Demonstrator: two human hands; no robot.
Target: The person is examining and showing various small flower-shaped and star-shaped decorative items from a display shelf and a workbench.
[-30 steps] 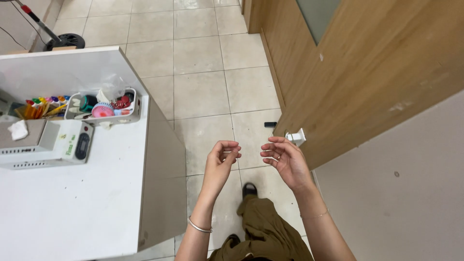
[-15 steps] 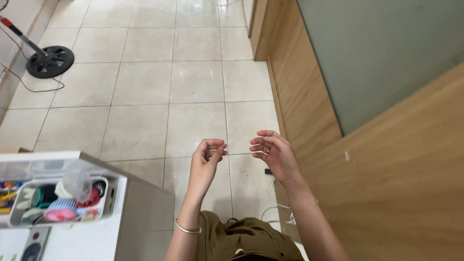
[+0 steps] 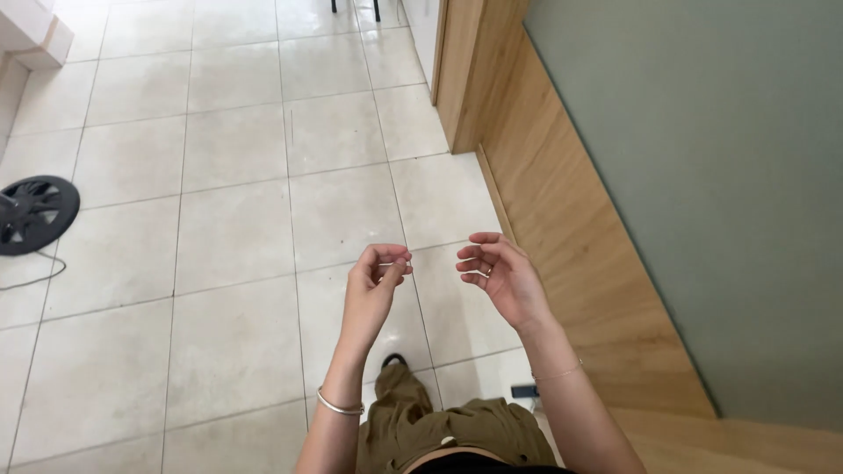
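Note:
Both of my hands are raised in front of me over the tiled floor point(image 3: 228, 237). My left hand point(image 3: 371, 290) has its thumb and forefinger pinched together on a small thin pale strand point(image 3: 392, 262), too fine to identify. A silver bangle point(image 3: 339, 405) sits on that wrist. My right hand point(image 3: 502, 276) is a short gap to the right, palm turned inward and fingers loosely curled and apart, with nothing seen in it. It wears a ring and a thin wrist chain point(image 3: 558, 372).
A wooden panel point(image 3: 562, 237) and a grey-green wall point(image 3: 720, 193) run along the right. A black round stand base point(image 3: 33, 213) with a cable lies at the far left. My olive trousers point(image 3: 439, 430) and a black shoe tip point(image 3: 394, 359) show below.
The view has swung away from the white table toward the floor and wall. My hands have moved slightly apart; the right fingers have come off the strand.

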